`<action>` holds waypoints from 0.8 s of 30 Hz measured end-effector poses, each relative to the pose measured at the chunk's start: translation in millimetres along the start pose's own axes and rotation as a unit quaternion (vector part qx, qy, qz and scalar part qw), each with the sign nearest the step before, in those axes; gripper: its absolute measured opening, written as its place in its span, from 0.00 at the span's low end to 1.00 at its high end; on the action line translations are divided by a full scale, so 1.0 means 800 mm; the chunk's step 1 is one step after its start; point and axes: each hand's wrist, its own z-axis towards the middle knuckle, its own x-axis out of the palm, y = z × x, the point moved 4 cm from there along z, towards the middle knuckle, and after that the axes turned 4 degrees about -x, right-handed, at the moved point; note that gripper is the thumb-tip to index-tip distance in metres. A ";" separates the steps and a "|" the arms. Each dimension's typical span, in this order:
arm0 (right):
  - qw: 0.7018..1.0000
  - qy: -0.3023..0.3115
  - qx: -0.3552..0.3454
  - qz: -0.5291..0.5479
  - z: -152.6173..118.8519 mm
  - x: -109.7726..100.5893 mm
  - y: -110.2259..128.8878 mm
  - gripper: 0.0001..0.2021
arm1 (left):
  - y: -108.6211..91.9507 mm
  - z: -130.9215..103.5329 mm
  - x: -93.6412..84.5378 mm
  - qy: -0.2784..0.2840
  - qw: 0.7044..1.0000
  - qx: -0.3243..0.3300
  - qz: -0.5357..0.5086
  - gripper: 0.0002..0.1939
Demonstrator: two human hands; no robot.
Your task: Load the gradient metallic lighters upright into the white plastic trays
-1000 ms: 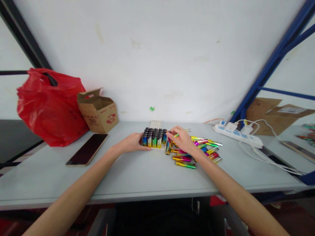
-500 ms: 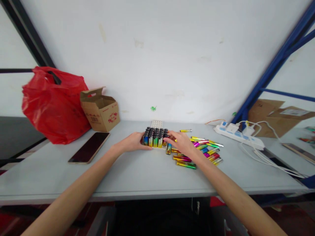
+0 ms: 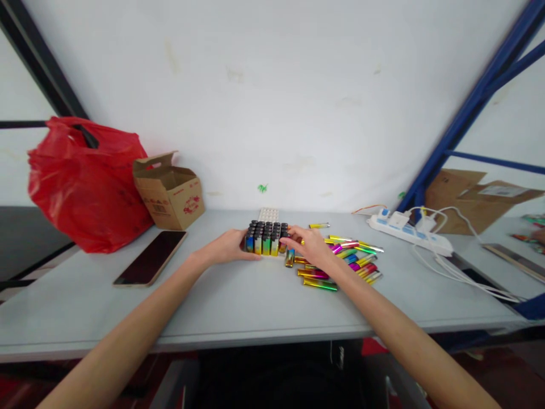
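Note:
Several lighters [image 3: 267, 237] with black tops and shiny coloured bodies stand upright in tight rows, in the middle of the table. A white holder with holes [image 3: 269, 215] shows behind them. My left hand [image 3: 230, 246] is closed around the left side of the block, its thumb along the front. At the right end, my right hand [image 3: 310, 244] has its thumb and fingers around a lighter at the front corner, partly hidden by the fingers. Just right of the block and under my right wrist lies a loose pile of metallic-coloured lighter bodies [image 3: 319, 284].
On the left are a red plastic bag [image 3: 89, 187], an open cardboard box [image 3: 174, 199] and a phone [image 3: 151, 258]. A white power strip [image 3: 411, 234] with cables lies right, near a blue metal frame [image 3: 460, 130]. Another person's hand [image 3: 540, 236] shows at the far right edge.
The whole view has shifted slightly. Both hands keep nearly the same places at the block of lighters. A person's hand now shows at the far right.

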 end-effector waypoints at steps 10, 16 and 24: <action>0.997 0.051 -0.044 -0.029 0.001 -0.006 -0.001 0.19 | 0.000 0.001 0.000 -0.001 1.000 0.003 0.024 0.35; 0.985 0.045 -0.071 -0.148 0.006 0.001 -0.002 0.19 | 0.003 0.002 0.001 0.000 1.000 0.000 0.024 0.36; 0.981 0.102 -0.021 -0.166 0.009 -0.010 -0.013 0.25 | 0.001 0.001 0.000 -0.010 1.000 0.000 0.007 0.35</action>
